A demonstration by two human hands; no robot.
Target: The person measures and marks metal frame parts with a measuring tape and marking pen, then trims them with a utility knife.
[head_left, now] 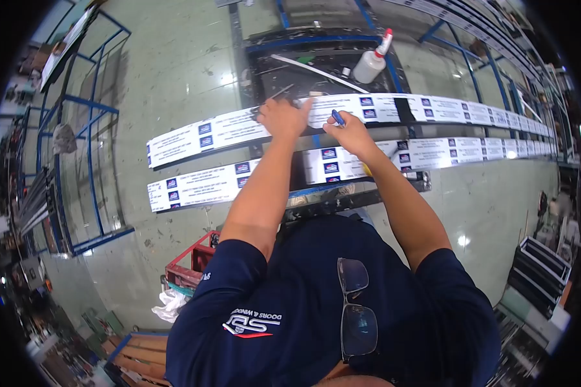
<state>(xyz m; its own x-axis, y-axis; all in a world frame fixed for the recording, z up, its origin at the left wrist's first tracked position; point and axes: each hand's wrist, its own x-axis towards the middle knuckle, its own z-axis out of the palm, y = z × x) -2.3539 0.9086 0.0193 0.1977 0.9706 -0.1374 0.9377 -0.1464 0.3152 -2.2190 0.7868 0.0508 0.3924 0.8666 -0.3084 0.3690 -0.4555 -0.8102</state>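
Two long profiles wrapped in white film with blue logos lie across a dark workbench (342, 197). My left hand (283, 118) presses flat on the far profile (226, 129), fingers spread toward a dark tool at its edge. My right hand (348, 132) grips a blue pen (337, 117), its tip at the far profile. The near profile (200, 184) lies just below my forearms.
A white squeeze bottle with a red tip (373, 63) stands on the bench behind the profiles. Blue metal racks (77, 168) stand at the left, a red crate (190, 264) by my left side, and dark stacked frames (539, 271) at the right.
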